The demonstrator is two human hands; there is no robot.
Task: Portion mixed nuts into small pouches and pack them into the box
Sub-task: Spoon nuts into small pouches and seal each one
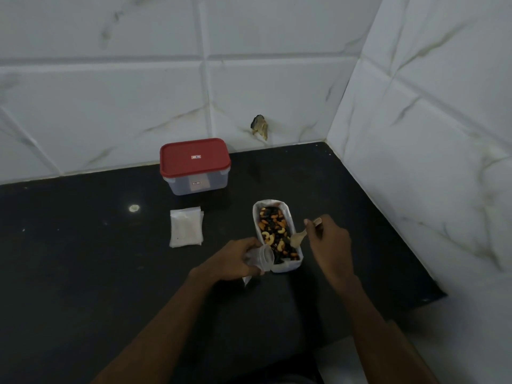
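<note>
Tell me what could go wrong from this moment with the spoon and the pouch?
The pouch in the left hand has a small mouth and sits at the near edge of the tray; nuts may fall from the spoon in the right hand onto the counter.
The box has its red lid on, and both hands are full, so packing could stall.

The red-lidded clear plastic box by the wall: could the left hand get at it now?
Probably within reach: only black counter lies between them. But the left hand grips a small clear pouch, so it couldn't take the red-lidded clear plastic box without letting go.
</note>
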